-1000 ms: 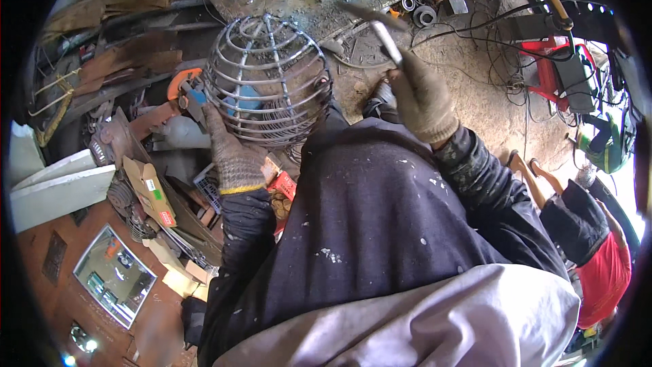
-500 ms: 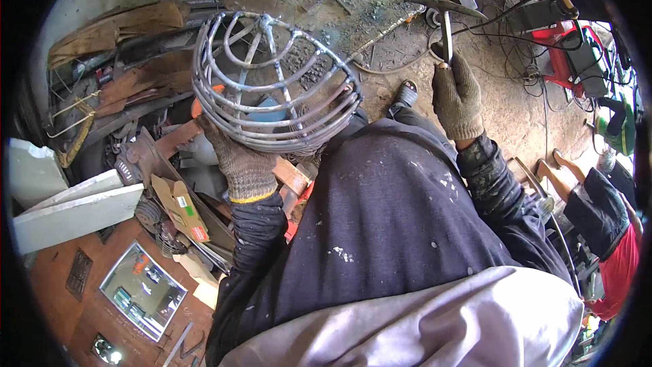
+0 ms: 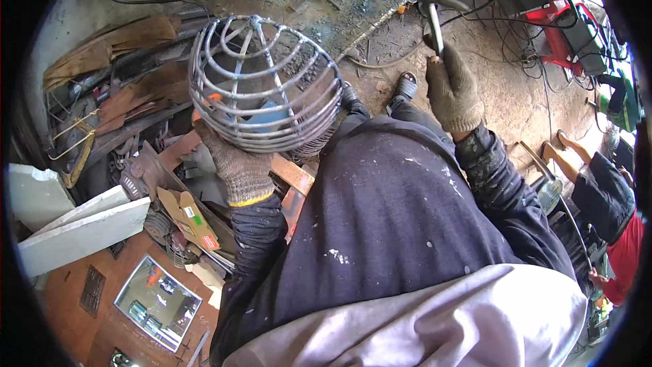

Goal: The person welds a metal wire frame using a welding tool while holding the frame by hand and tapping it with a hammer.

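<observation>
A domed cage of welded metal rods (image 3: 272, 122) hangs in the air left of my knees, its open ribs facing up. My left hand (image 3: 238, 163), in a knitted work glove, grips its lower left side; the fingers are partly hidden behind the rods. Off to the right, my gloved right hand (image 3: 454, 92) is wrapped round the handle of a chipping hammer (image 3: 435, 27). The hammer stands upright with its long narrow head at the top, apart from the cage.
Scrap boards (image 3: 129, 75), white slabs (image 3: 88, 228) and a cardboard box (image 3: 187, 221) crowd the left side. A debris-strewn worktop (image 3: 367, 0) lies ahead. Cables and a red-and-grey machine (image 3: 564, 34) stand far right, where a person in a red top (image 3: 625, 258) is near.
The cage has tilted and shifted slightly left in my left hand. My right hand with the hammer has moved a little left, and the hammer's head has turned.
</observation>
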`<state>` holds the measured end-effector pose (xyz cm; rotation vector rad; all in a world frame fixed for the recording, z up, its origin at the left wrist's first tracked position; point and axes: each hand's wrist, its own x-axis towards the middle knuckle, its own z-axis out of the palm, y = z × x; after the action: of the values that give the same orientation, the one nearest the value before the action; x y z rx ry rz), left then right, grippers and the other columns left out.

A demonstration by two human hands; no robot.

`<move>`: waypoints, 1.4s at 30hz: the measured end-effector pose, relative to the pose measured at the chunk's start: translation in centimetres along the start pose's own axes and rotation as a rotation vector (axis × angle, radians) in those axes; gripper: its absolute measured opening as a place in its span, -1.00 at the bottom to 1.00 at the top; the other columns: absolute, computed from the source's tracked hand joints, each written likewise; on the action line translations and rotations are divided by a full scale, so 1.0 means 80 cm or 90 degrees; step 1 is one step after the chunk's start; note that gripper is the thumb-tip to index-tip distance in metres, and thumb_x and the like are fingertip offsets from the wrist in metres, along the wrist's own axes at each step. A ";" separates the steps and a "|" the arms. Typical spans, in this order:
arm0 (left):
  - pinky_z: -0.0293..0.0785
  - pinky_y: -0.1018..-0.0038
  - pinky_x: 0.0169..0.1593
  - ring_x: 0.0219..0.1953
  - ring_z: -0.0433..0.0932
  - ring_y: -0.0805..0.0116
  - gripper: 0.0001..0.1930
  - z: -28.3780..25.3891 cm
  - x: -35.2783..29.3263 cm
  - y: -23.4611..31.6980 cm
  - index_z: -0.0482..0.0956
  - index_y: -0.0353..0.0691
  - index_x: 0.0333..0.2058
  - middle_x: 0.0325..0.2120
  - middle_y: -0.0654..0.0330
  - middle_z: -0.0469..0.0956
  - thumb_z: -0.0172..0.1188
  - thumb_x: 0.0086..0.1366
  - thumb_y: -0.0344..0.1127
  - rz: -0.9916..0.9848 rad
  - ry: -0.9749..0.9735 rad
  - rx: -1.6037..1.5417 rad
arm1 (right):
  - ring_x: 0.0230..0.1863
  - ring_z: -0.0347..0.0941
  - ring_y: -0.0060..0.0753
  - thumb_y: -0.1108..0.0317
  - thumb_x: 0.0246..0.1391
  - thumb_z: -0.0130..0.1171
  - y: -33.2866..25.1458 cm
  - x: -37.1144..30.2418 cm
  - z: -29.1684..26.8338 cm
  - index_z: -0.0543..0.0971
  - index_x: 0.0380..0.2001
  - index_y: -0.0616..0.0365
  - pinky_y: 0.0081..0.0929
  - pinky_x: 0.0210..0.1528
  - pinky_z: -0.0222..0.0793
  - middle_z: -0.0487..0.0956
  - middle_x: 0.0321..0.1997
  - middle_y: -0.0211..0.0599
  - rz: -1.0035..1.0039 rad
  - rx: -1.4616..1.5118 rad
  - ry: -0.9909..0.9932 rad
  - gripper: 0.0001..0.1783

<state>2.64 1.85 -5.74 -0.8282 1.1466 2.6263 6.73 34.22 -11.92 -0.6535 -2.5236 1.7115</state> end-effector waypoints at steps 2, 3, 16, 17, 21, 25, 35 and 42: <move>0.20 -0.07 0.28 0.28 0.22 -0.02 -0.27 0.003 0.008 -0.009 0.22 0.03 0.28 0.29 0.07 0.19 -0.16 0.29 0.37 0.016 0.118 0.070 | -0.38 0.56 -0.17 0.29 0.21 0.06 -0.004 -0.008 0.000 0.47 0.00 0.18 -0.32 -0.35 0.41 0.56 -0.41 -0.03 -0.049 -0.018 -0.044 -0.67; 0.19 -0.08 0.28 0.28 0.21 -0.03 -0.24 0.010 0.010 -0.014 0.22 0.00 0.28 0.29 0.06 0.19 -0.17 0.28 0.40 0.015 0.146 0.093 | -0.38 0.56 -0.12 0.32 0.20 0.06 -0.011 -0.013 -0.004 0.44 0.04 0.17 -0.30 -0.35 0.42 0.55 -0.40 -0.03 -0.048 -0.066 -0.088 -0.64; 0.34 0.05 0.22 0.19 0.35 0.04 -0.23 -0.017 0.021 -0.054 0.29 -0.04 0.23 0.22 0.10 0.31 0.03 0.22 0.36 -0.007 0.190 0.082 | -0.37 0.56 -0.02 0.33 0.08 0.15 -0.047 -0.020 0.010 0.45 0.09 0.06 -0.22 -0.34 0.46 0.59 -0.37 -0.13 -0.259 -0.118 -0.198 -0.54; 0.34 0.07 0.22 0.19 0.35 0.04 -0.23 -0.018 0.021 -0.053 0.29 -0.04 0.23 0.22 0.11 0.31 0.04 0.21 0.37 -0.011 0.223 0.074 | -0.37 0.56 -0.02 0.33 0.08 0.15 -0.052 -0.020 0.010 0.46 0.08 0.07 -0.23 -0.34 0.48 0.61 -0.34 -0.14 -0.270 -0.119 -0.236 -0.55; 0.32 0.07 0.23 0.20 0.33 0.05 -0.21 -0.016 0.019 -0.053 0.28 -0.04 0.24 0.23 0.12 0.30 0.05 0.19 0.38 -0.031 0.243 0.083 | -0.37 0.57 -0.04 0.36 0.03 0.16 -0.051 -0.022 0.021 0.45 0.08 0.08 -0.26 -0.37 0.51 0.62 -0.22 -0.10 -0.248 -0.202 -0.231 -0.52; 0.30 0.01 0.24 0.21 0.32 0.04 -0.20 -0.008 0.014 -0.055 0.27 -0.04 0.25 0.23 0.12 0.30 0.04 0.19 0.38 -0.023 0.187 0.058 | -0.39 0.58 -0.08 0.35 0.06 0.15 -0.033 -0.027 0.019 0.42 0.11 0.01 -0.29 -0.41 0.51 0.61 -0.26 -0.16 -0.297 -0.154 -0.177 -0.51; 0.27 -0.09 0.23 0.22 0.31 0.01 -0.23 -0.017 0.018 -0.055 0.27 0.01 0.24 0.23 0.11 0.29 -0.01 0.22 0.38 -0.006 0.171 0.080 | -0.39 0.56 -0.03 0.37 0.07 0.15 -0.029 -0.033 0.024 0.43 0.08 0.10 -0.26 -0.37 0.48 0.61 -0.37 -0.10 -0.265 -0.176 -0.154 -0.54; 0.30 -0.12 0.19 0.19 0.34 0.00 -0.26 -0.008 0.010 -0.044 0.30 0.05 0.23 0.20 0.13 0.34 -0.07 0.23 0.40 -0.050 0.108 0.021 | -0.21 0.60 -0.27 0.39 0.24 -0.03 -0.015 -0.032 0.007 0.40 0.12 0.26 -0.42 -0.19 0.47 0.62 -0.20 -0.08 -0.057 -0.002 -0.080 -0.60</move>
<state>3.44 3.74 -8.76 -1.0831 1.1681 2.5076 8.54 32.44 -10.54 -0.4373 -2.5939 1.7720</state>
